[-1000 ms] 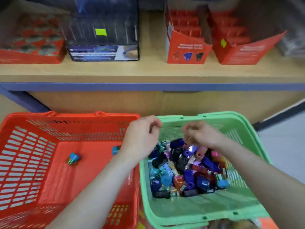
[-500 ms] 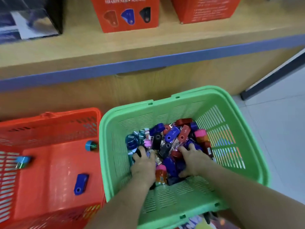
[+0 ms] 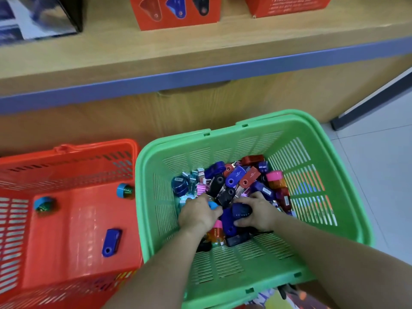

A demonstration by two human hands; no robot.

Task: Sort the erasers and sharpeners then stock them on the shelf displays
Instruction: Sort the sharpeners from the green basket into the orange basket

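Gripping light-blue piece (image 3: pixel 213 205), left hand (image 3: pixel 198 215) rests in sharpener pile (image 3: pixel 236 181); right hand (image 3: pixel 259 216) clasps dark-blue sharpener (image 3: pixel 242 211) just beside. Both inside green basket (image 3: pixel 142 175); orange basket (image 3: pixel 66 150) left of left hand; wooden shelf (image 3: pixel 200 47) beyond; pale tiled floor (image 3: pixel 379 166) right.

Bare forearms (image 3: pixel 156 275) — left grip (image 3: pixel 198 214), right grip (image 3: pixel 256 214) (equally bare)

Left hand (image 3: pixel 198 214) and right hand (image 3: pixel 259 214) side by side, palms down, both curled.
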